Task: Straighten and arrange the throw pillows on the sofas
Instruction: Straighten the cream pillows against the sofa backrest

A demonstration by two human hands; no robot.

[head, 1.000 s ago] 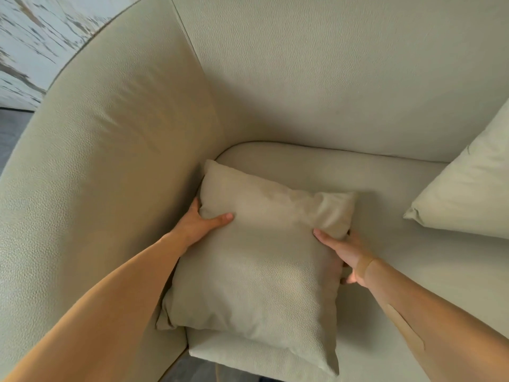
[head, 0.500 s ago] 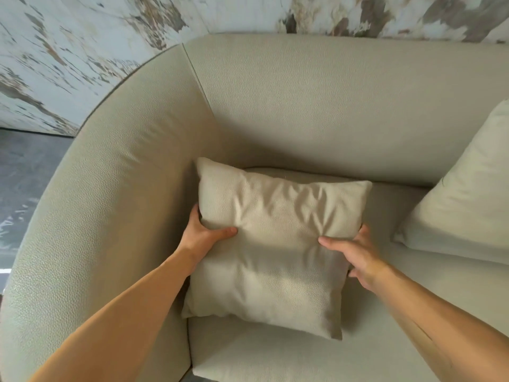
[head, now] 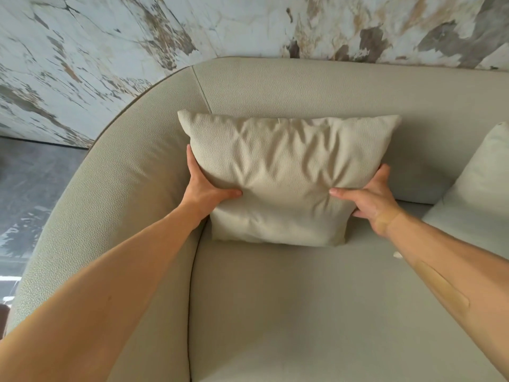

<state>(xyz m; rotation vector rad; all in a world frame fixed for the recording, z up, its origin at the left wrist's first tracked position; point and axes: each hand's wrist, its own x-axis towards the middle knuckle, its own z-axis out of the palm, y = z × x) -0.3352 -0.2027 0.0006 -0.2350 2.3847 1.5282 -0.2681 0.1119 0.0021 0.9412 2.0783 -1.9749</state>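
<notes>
At the far left I note grey floor (head: pixel 30 194) below a marbled wall (head: pixel 110 51), with the curved sofa arm (head: pixel 110 194) rising in front of them. My left hand (head: pixel 205 188) grips the left edge of the beige throw pillow (head: pixel 286 177): thumb pressed into the front face, fingers wrapped out of sight behind the edge. I record the pillow standing upright in the corner of the sofa (head: pixel 303 312), its lower edge on the seat cushion and its back against the backrest (head: pixel 330 89), just right of the backrest seam. Its cover is creased between the two thumbs. My right hand (head: pixel 371 199) grips the pillow's right edge in the same manner, thumb on the front, fingers curled around behind. A tan strip lies across that wrist, and another along the forearm. At the far right a second, paler pillow (head: pixel 479 199) leans against the backrest, near the held one but not touching it.
</notes>
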